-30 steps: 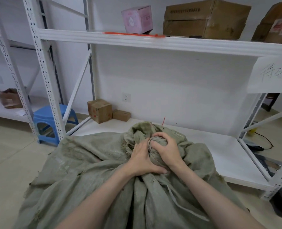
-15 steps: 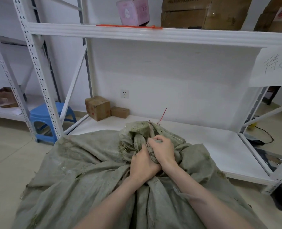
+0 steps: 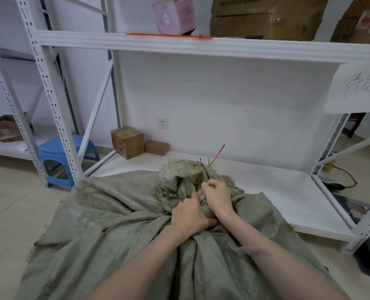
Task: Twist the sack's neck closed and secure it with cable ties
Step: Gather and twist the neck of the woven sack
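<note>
Left hand (image 3: 188, 215) and right hand (image 3: 217, 197) both clench the bunched neck (image 3: 203, 204) of the grey-green sack (image 3: 106, 221) (frayed mouth at 12 o'clock), red cable tie (image 3: 217, 155) protruding at 1 o'clock

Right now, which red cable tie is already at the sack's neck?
The thin red cable tie sticking up behind the gathered sack; the other tie lies flat on the upper shelf.
</note>
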